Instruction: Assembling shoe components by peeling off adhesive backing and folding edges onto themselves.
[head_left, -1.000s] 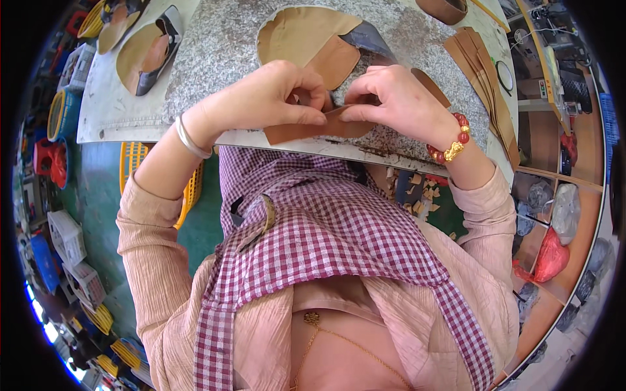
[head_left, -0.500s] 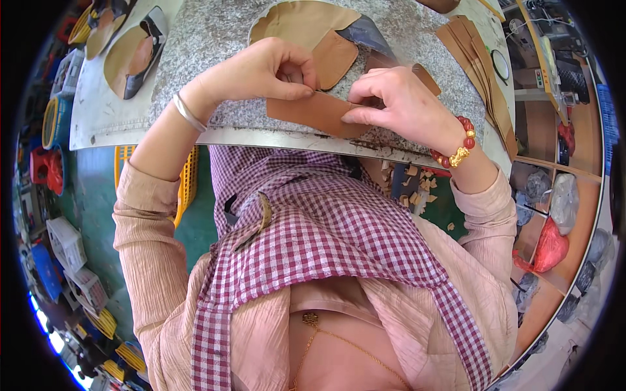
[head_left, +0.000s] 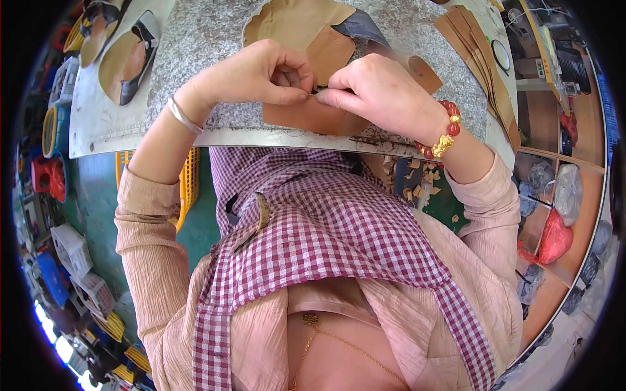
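A flat brown leather piece [head_left: 306,117] lies near the front edge of the grey speckled worktable [head_left: 202,39]. My left hand [head_left: 254,72] pinches at its upper edge with thumb and fingers. My right hand [head_left: 375,88], with a red bead bracelet at the wrist, meets it fingertip to fingertip on the same spot. Something small and dark sits between the fingertips; what it is I cannot tell. Both hands cover much of the piece.
More tan leather cutouts [head_left: 293,19] lie behind the hands, and a stack of brown strips [head_left: 476,45] at the right. Shoe uppers [head_left: 127,55] rest at the table's left. A yellow crate [head_left: 189,182] stands under the table; leather scraps [head_left: 417,182] litter the green floor.
My hands have come closer together, so the fingertips now meet over the leather piece's upper edge. The view has tilted slightly, bringing the table nearer.
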`<act>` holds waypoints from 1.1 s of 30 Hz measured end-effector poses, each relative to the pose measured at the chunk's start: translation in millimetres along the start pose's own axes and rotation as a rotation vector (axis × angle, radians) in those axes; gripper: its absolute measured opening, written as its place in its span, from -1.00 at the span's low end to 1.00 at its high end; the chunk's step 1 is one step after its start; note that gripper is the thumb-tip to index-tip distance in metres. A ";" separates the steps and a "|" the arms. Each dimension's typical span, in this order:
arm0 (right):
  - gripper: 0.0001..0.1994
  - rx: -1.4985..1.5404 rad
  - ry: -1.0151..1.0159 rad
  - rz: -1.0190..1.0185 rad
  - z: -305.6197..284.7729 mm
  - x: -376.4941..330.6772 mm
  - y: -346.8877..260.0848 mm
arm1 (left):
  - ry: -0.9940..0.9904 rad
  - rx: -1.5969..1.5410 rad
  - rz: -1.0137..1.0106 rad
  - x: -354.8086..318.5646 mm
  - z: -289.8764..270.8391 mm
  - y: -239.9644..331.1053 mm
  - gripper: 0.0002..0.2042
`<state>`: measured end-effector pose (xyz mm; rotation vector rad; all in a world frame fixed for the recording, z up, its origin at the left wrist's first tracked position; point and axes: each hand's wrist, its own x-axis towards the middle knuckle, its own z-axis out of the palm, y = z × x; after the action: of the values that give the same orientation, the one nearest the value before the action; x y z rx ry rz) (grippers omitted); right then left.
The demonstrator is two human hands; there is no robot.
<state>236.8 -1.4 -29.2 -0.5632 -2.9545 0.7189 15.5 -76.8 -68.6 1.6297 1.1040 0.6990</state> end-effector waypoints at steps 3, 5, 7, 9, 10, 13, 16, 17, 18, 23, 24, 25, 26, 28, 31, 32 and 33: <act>-0.68 -0.072 0.001 0.002 0.7 -0.1 -2.0 | 0.056 0.034 -0.036 0.1 2.3 4.6 -0.95; -0.69 -0.080 0.000 0.005 0.5 0.1 -3.6 | 0.065 0.041 -0.032 -0.7 3.5 4.6 -0.94; -0.70 -0.092 -0.003 0.008 0.1 0.1 -5.0 | 0.084 0.057 -0.026 -1.5 4.6 3.6 -0.94; -0.71 -0.099 -0.004 0.010 0.0 -0.8 -5.3 | 0.093 0.065 -0.023 -2.4 4.7 1.5 -0.94; -0.72 -0.067 0.004 0.013 0.1 -1.9 -4.8 | 0.093 0.046 -0.014 -3.5 3.9 -0.7 -0.93; -0.75 0.027 0.027 0.021 1.5 -5.0 -3.1 | 0.093 -0.012 0.011 -7.7 1.6 -8.1 -0.92; -0.76 0.038 0.055 0.007 3.7 -5.2 -3.5 | 0.107 -0.026 0.023 -11.4 2.6 -14.4 -0.92; -0.76 0.043 0.069 -0.001 4.5 -5.1 -3.6 | 0.115 -0.032 0.028 -12.5 3.0 -15.9 -0.92; -0.76 0.048 0.083 -0.009 5.4 -5.1 -3.6 | 0.123 -0.039 0.032 -13.2 3.4 -16.3 -0.91; -0.77 -0.021 0.153 -0.060 10.6 -4.9 1.7 | 0.223 -0.091 0.054 -15.7 5.3 -10.1 -0.92; -0.77 -0.022 0.152 -0.061 9.9 -4.7 1.7 | 0.225 -0.092 0.055 -15.9 5.5 -7.8 -0.92; -0.77 0.012 0.123 -0.045 8.8 -4.6 1.7 | 0.218 -0.057 0.039 -15.9 6.0 -4.4 -0.92; -0.77 0.045 0.093 -0.029 7.4 -4.6 1.8 | 0.211 -0.021 0.022 -15.8 6.5 -1.0 -0.92; -0.76 0.112 0.033 0.002 5.2 -4.8 2.4 | 0.197 0.048 -0.011 -15.7 7.1 2.5 -0.92; -0.76 0.161 0.003 0.009 4.0 -8.3 4.2 | 0.135 0.037 0.010 -16.0 9.0 -1.9 -0.91; -0.76 0.186 -0.011 0.013 3.7 -9.4 4.6 | 0.103 0.032 0.020 -16.0 9.8 -3.7 -0.91; -0.75 0.210 -0.025 0.018 3.7 -9.7 4.9 | 0.070 0.027 0.031 -16.0 10.2 -4.7 -0.91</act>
<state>247.0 -2.5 -34.3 -0.5677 -2.8496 1.0298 16.0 -95.1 -75.3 1.6593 1.1447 0.7691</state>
